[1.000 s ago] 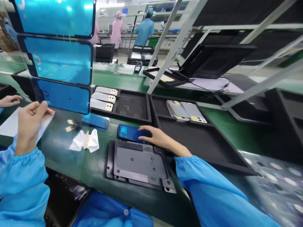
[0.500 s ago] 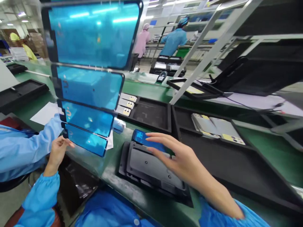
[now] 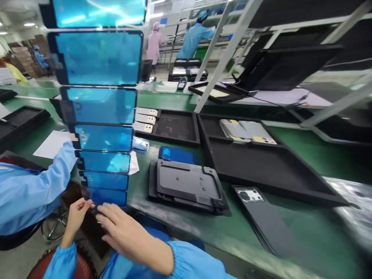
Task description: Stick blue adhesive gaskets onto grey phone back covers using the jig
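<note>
Hands meet at the bottom end of a long hanging strip of blue film panels [image 3: 100, 116], which drops from above the frame down past the front edge of the green workbench [image 3: 203, 228]. The left hand [image 3: 76, 211] pinches the lowest panel's left corner between thumb and fingers, while the right hand [image 3: 122, 230] lies over the strip's lower edge with fingers spread and curled onto it — a grip on the film, though how firmly is hard to tell. Holding the strip low and at both sides likely keeps it from swinging and brings the last panel within reach. On the bench just beyond, a grey metal fixture [image 3: 187, 186] sits flat and untouched, with a blue-filmed phone part [image 3: 177, 155] lying just behind it. A flat black back cover [image 3: 267, 221] rests to the fixture's right, and black trays [image 3: 261, 166] behind hold pale phone backs. A co-worker's blue sleeve [image 3: 31, 190] reaches in at the left — apart from the person's own hands.
</note>
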